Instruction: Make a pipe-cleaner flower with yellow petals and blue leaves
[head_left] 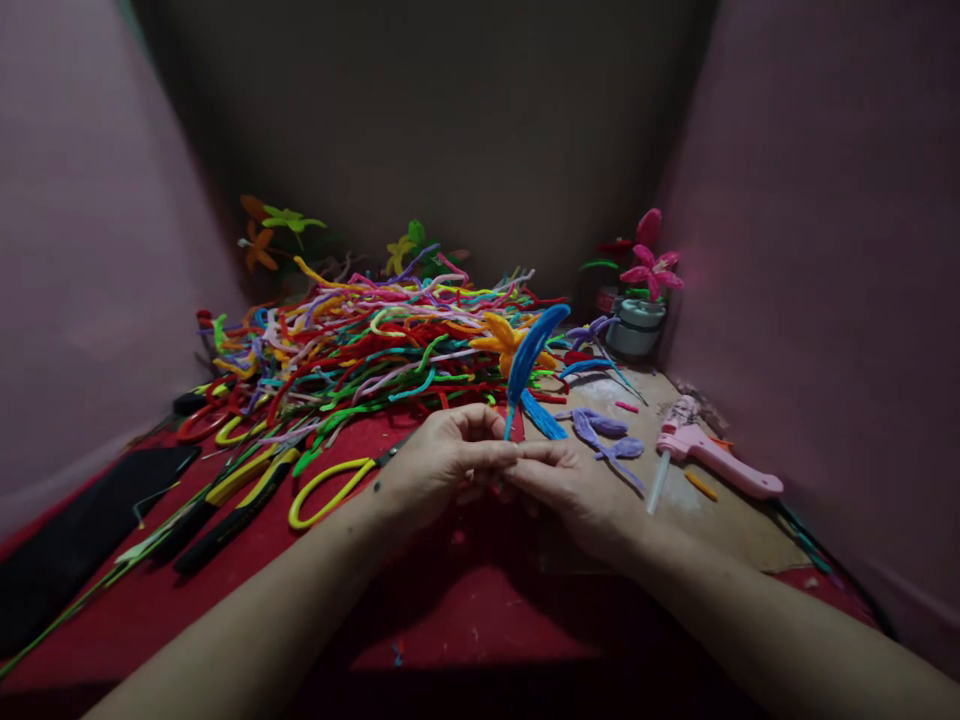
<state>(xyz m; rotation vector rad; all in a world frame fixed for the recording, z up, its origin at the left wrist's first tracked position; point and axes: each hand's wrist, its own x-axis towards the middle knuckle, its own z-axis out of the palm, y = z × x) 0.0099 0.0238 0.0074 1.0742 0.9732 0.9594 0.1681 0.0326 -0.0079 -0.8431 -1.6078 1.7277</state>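
Note:
Both hands meet in front of me at the middle of the view. My left hand (pixel 457 455) pinches the thin lower end of a blue pipe-cleaner petal (pixel 534 355), which stands upright and curves to the right at its tip. Fingertips of my right hand (pixel 562 480) are closed at the same stem end, touching the left fingers. Another blue petal (pixel 544 415) shows just behind the hands; whether it is joined to the held one I cannot tell. Purple fuzzy petals (pixel 604 430) lie right of the hands. An orange pipe-cleaner flower (pixel 504 340) sits behind the blue petal.
A large heap of coloured pipe cleaners (pixel 375 340) fills the back. Yellow-handled scissors (pixel 330 490), pliers (pixel 240 500) and a black flat object (pixel 97 540) lie left. On cardboard (pixel 690 530) at right rests a pink glue gun (pixel 712 455); a small pot (pixel 636 325) holds pink flowers.

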